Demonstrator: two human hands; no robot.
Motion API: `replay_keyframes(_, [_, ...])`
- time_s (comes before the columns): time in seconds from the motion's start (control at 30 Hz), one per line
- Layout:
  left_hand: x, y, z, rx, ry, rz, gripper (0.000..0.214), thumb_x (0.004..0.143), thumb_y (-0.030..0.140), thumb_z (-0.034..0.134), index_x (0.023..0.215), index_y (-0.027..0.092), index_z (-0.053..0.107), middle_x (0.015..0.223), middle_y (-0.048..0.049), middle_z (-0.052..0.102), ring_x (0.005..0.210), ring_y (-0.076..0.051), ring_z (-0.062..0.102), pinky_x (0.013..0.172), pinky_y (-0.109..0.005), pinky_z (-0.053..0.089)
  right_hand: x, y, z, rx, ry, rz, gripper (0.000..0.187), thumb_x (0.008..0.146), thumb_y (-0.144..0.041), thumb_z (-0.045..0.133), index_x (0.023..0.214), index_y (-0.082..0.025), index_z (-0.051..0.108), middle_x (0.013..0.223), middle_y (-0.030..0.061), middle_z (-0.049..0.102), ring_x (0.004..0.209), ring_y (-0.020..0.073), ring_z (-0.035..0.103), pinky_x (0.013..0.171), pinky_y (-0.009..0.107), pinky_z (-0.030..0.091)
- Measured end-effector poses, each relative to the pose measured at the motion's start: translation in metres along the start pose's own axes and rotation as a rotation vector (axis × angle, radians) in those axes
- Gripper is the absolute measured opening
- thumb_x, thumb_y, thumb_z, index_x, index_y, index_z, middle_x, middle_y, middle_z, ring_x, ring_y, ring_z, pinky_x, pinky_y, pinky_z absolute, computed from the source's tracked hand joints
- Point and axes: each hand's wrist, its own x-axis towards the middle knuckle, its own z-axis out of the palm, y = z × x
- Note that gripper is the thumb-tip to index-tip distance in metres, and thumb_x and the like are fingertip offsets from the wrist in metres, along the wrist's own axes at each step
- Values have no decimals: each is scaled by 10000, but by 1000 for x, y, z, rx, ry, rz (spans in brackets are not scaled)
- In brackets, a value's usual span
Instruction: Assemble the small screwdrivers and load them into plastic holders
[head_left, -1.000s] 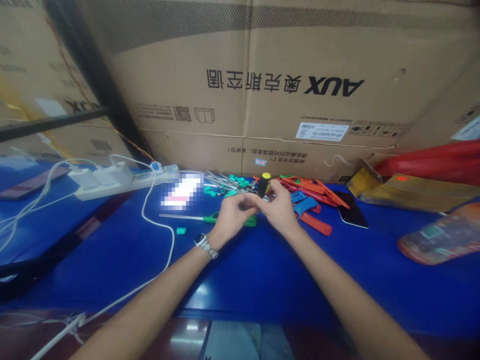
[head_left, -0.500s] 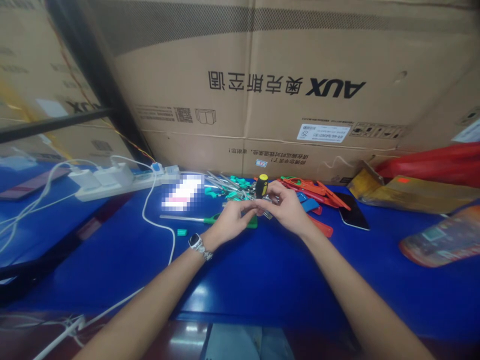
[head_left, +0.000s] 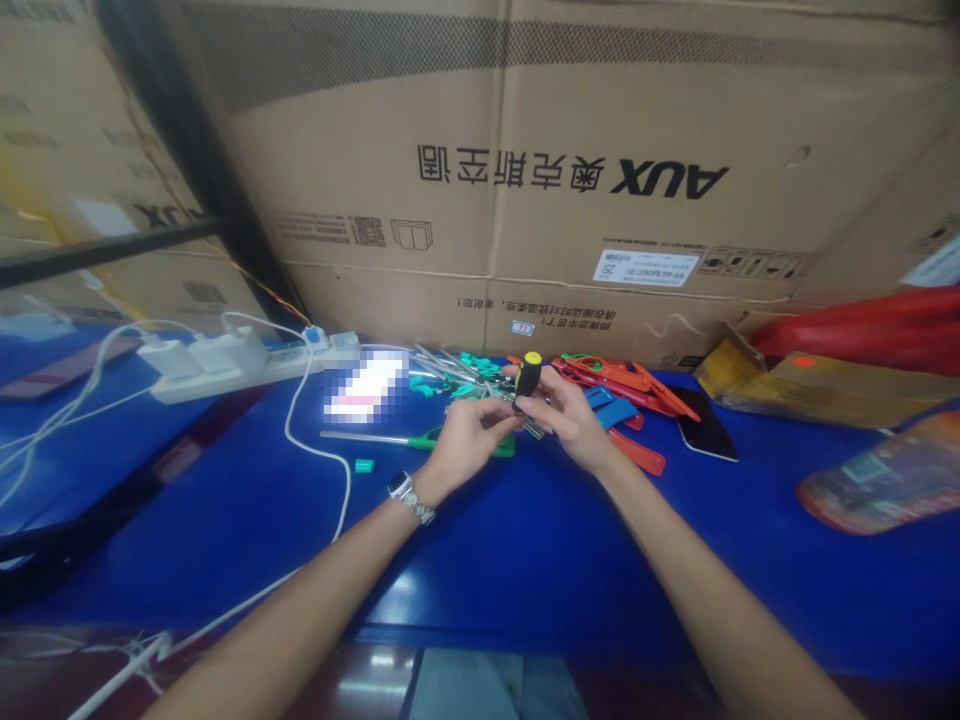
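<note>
A short black screwdriver [head_left: 527, 380] with a yellow cap stands nearly upright, handle end up, between my hands. My right hand [head_left: 571, 418] has its thumb and fingers closed around the lower handle. Close beside it, my left hand [head_left: 469, 440] pinches with thumb and forefinger at the screwdriver's lower end; whatever it grips is too small and covered to make out. Under the left hand lies a long-necked green lighter [head_left: 420, 440], partly hidden. Just behind the hands is a heap of metal tubes and teal plastic pieces [head_left: 472, 362].
Orange-red lighter casings [head_left: 611, 372] and blue strips [head_left: 619, 410] lie right of my hands, by a black phone [head_left: 706, 425]. At left are a power strip [head_left: 225, 365], a white cable [head_left: 349, 490] and a small teal cap [head_left: 365, 466]. A large carton [head_left: 360, 130] stands behind.
My right thumb has come up onto the screwdriver handle, which now leans slightly to the right. The left hand has shifted a little to the right and its wrist has turned slightly.
</note>
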Motion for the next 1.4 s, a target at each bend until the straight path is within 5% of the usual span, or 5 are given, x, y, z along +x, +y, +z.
replay_keyframes(0.43, [-1, 6, -40, 685, -303, 69, 400, 746, 435, 813, 1084, 230, 748, 1138, -80, 685, 1070, -285, 626, 930, -402, 479, 9, 6, 1, -199, 177, -25, 428, 727, -462, 784, 641, -205, 452, 683, -43, 463, 633, 122, 417, 599, 272, 340])
replay_keyframes(0.63, [0, -6, -37, 608, -362, 90, 278, 823, 410, 750, 1033, 229, 771, 1043, -59, 710, 932, -230, 667, 849, -333, 500, 10, 13, 15, -132, 224, -37, 353, 740, -438, 771, 758, -210, 502, 757, -27, 545, 680, 131, 499, 641, 274, 415])
replay_keyframes(0.87, [-1, -6, -37, 618, -358, 79, 262, 817, 406, 754, 1023, 245, 777, 1034, -57, 698, 919, -230, 662, 842, -334, 505, 5, 2, 8, 253, -26, 180, 513, 775, -487, 741, 1178, -206, 590, 882, 23, 688, 512, 90, 496, 431, 237, 374])
replay_keyframes(1.07, [-1, -5, -36, 610, -363, 86, 249, 830, 416, 739, 998, 236, 774, 1003, -54, 695, 901, -223, 654, 821, -324, 496, 2, -10, -10, 170, -149, 197, 400, 770, -474, 755, 1024, -170, 704, 836, 45, 694, 584, 111, 566, 382, 209, 350])
replay_keyframes(1.4, [0, -8, -37, 661, -359, 81, 218, 819, 416, 748, 911, 218, 754, 955, -43, 659, 819, -196, 624, 720, -293, 459, 6, 0, 23, 248, 106, 223, 512, 618, -498, 864, 817, -229, 476, 595, -58, 611, 495, 195, 682, 416, 278, 558])
